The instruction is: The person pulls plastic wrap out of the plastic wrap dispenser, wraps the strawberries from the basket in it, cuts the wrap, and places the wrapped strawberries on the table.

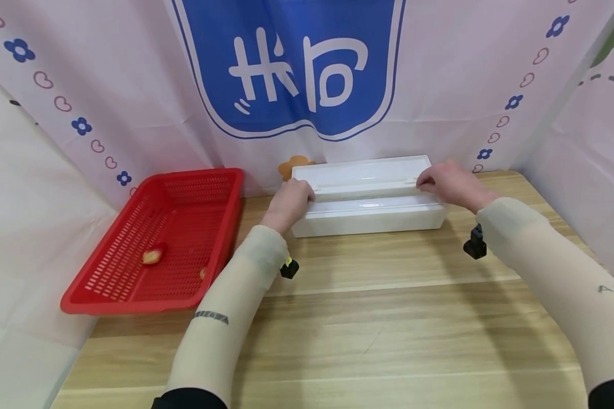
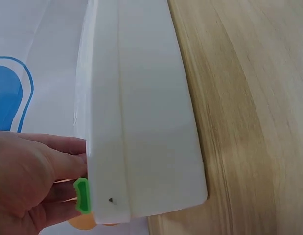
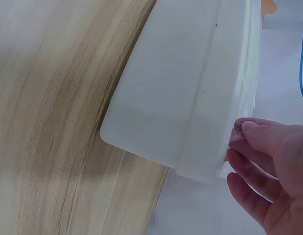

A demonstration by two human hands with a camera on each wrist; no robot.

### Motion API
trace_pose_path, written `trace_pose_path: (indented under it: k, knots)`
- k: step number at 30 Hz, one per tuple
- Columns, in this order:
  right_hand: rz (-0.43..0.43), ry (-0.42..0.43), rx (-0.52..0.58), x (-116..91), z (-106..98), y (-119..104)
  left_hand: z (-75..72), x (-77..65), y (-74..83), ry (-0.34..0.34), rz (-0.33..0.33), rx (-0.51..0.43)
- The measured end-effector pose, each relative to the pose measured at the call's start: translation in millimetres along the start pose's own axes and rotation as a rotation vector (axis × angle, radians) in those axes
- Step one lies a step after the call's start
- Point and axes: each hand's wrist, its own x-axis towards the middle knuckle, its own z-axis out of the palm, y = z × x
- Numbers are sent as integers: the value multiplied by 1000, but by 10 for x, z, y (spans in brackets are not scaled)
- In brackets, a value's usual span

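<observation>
A long white box, which looks like a cling film dispenser (image 1: 373,222), stands at the table's back edge with its lid shape running along the rear. At its left end my left hand (image 1: 289,203) has curled fingers, its thumb and index meeting by the top edge; what they pinch is mostly hidden. Beside those fingers a small green piece (image 2: 82,196) sticks out from the box. My right hand (image 1: 452,184) is at the right end, thumb and index pinching clear plastic film (image 3: 237,138). A pale edge stretches across between both hands.
A red plastic basket (image 1: 235,227) stands to the left, with a small red and tan item (image 1: 152,255) in it and another partly hidden by its side. Behind the box hangs a printed cloth (image 1: 153,125). The wooden table (image 1: 378,335) extends toward me.
</observation>
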Motion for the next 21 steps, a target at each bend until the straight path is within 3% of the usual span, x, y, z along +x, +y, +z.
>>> trace_pose_path:
  k: [6,12,21]
  knots:
    - [-1,-11,-11,22,-89,-2,-98,22,6,-1,-51,-11]
    - [18,-16,-25,12,-187,-39,-175,16,10,33,-23,-36]
    - [74,8,61,-26,-320,-108,-332,-18,26,71,1,-67]
